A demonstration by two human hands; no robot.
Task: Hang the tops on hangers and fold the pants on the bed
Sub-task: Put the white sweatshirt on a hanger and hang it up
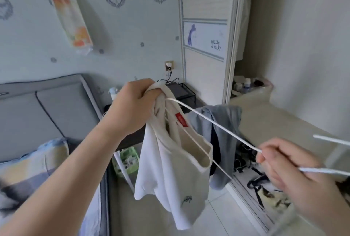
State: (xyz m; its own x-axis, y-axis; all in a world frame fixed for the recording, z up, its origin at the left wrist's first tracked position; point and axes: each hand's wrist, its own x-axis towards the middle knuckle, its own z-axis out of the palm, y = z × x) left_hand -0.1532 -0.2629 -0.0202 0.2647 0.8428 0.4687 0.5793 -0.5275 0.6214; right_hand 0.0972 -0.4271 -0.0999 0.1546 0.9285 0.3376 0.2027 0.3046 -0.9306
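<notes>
Gripping the bunched neck of the white top (170, 169) in the left hand (132, 107), fingers curled tight round the cloth, up in the air beside the bed (56, 112). Pinching the white hanger (246, 142) in the right hand (284, 163), fingers closed round its thin wire. From there, one hanger arm slanting up to the neck opening just under the left fist, another wire looping down inside the cloth past a red label (181, 120). Below the fist, the rest of the top dangling loose, with a small dark emblem near the hem.

Directly behind the top, a grey garment (223, 122), draped and hanging, partly hidden by the white cloth and crossed by the hanger wire. Down to the left of the top, a green basket (126, 160) on the floor below a dark bedside table (198, 102) with a black wire rack (180, 89) on it. Further left, patterned bedding (28, 160) on the bed. Beyond, a white wardrobe door (204, 55) and, in the open wardrobe under the right hand, tangled black straps (255, 180).
</notes>
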